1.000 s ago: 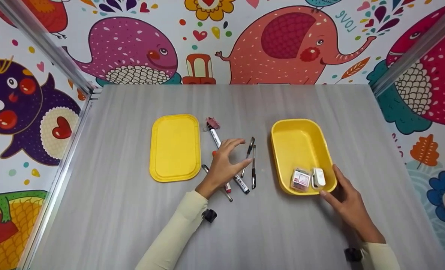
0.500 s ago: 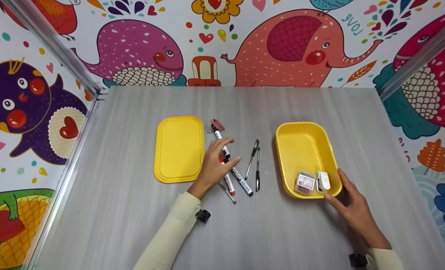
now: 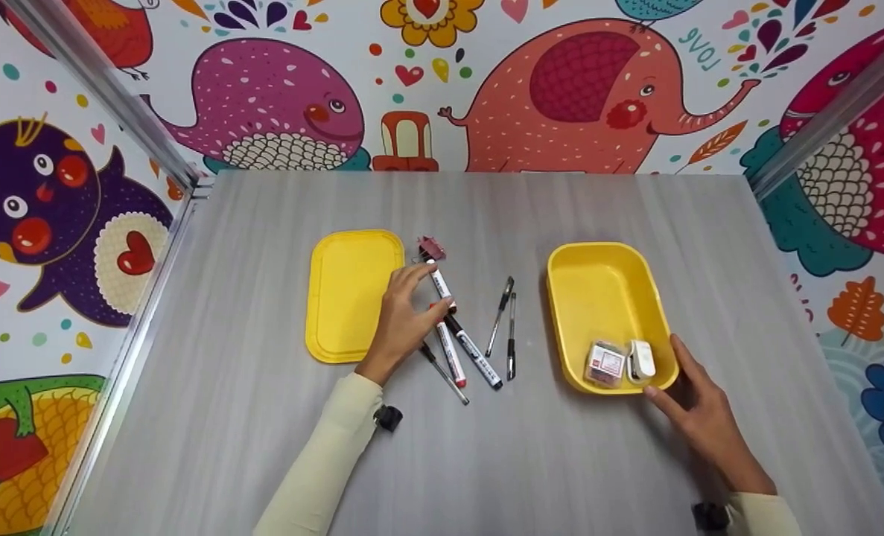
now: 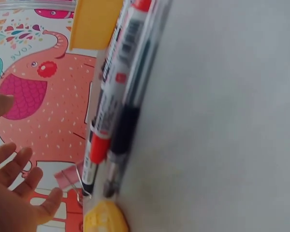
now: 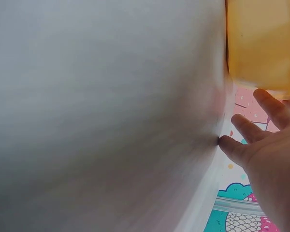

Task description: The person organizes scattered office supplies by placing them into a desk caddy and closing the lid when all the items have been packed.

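Reaching: left hand point(image 3: 401, 316) over the pens, fingers point(image 3: 412, 277) loosely curved toward the white marker point(image 3: 439, 286); fingertips look to be at it, but a closed pinch cannot be made out.
Left wrist view: the fingers point(image 4: 19, 166) are spread and relaxed, with nothing between them; the marker point(image 4: 108, 101) and a dark pen point(image 4: 128, 121) lie side by side on the table point(image 4: 222, 125).
Right hand: point(image 3: 698, 413) lies flat on the table, straight fingers point(image 5: 249, 130) against the near right corner of the tray point(image 3: 605, 298); it holds nothing.
Pens: a red-tipped marker point(image 3: 450, 353), a black marker point(image 3: 475, 351) and a thin pen point(image 3: 444, 372) fan out below the left hand; two black pens point(image 3: 507, 324) lie between that bunch and the tray.
Clip: a small pink clip point(image 3: 431, 247) sits at the far end of the white marker, just beside the lid point(image 3: 352, 294).
Tray contents: a small packet point(image 3: 605, 363) and a white piece point(image 3: 640, 359) sit in the near end.
Step, as judged: picking a pen from the loose bunch while the other hand steadies the tray.
Next move calls for: closing thumb and forefinger on one barrel only, without dragging its neighbours.
Hard to tell: the thumb's contact is hidden behind the hand; the packet's print is too small to read; both wrist views are blurred and tilted.
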`<state>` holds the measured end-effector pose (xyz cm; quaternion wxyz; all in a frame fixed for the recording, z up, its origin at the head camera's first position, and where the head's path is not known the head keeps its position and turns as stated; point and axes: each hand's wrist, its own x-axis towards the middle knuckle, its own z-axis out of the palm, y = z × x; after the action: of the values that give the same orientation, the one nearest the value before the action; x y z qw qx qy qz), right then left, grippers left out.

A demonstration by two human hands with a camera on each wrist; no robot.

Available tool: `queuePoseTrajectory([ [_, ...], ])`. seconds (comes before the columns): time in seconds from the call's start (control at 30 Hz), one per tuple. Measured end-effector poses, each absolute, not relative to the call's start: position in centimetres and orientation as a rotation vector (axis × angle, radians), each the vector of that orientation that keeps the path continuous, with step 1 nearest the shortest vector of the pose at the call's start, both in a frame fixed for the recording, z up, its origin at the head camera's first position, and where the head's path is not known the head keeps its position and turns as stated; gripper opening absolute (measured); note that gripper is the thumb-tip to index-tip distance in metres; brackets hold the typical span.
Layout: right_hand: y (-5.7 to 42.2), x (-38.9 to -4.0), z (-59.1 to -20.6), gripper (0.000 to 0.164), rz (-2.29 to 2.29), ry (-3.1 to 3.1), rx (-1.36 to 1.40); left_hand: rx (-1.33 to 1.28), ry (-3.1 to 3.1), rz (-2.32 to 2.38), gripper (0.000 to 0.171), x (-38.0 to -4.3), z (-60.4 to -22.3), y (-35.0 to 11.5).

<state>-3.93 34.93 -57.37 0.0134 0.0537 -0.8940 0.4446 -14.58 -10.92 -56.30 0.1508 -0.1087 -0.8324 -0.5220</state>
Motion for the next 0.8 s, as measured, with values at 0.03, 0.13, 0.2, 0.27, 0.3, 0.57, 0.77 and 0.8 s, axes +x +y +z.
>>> queuePoseTrajectory([
  [0.03, 35.0, -3.9, -57.4, 0.096, 1.385, -2.783, 0.168, -0.302, -2.388, -1.5, 0.054, -14.7, -56.4, -11.0],
  [0.13, 35.0, -3.9, -57.4, 0.096, 1.396, -2.767, 0.181, -0.271, -2.376, -1.511, 0.051, -15.1, -56.5, -11.4],
  [0.2, 35.0, -3.9, -57.4, 0.095, 1.407, -2.754, 0.191, -0.256, -2.367, -1.51, 0.049, -15.5, -56.7, -11.5],
  [0.27, 35.0, -3.9, -57.3, 0.095, 1.41, -2.749, 0.2, -0.248, -2.354, -1.508, 0.047, -15.9, -56.8, -11.7],
  [0.3, 35.0, -3.9, -57.3, 0.095, 1.409, -2.748, 0.201, -0.242, -2.353, -1.509, 0.046, -16.1, -56.8, -11.8],
  [0.57, 35.1, -3.9, -57.3, 0.095, 1.37, -2.78, 0.179, -0.196, -2.384, -1.551, 0.043, -17.3, -57.2, -12.6],
  [0.77, 35.0, -3.8, -57.4, 0.095, 1.368, -2.789, 0.167, -0.171, -2.426, -1.523, 0.042, -18.1, -57.5, -13.2],
  [0.8, 35.0, -3.8, -57.4, 0.095, 1.367, -2.791, 0.165, -0.167, -2.428, -1.526, 0.042, -18.3, -57.4, -13.3],
])
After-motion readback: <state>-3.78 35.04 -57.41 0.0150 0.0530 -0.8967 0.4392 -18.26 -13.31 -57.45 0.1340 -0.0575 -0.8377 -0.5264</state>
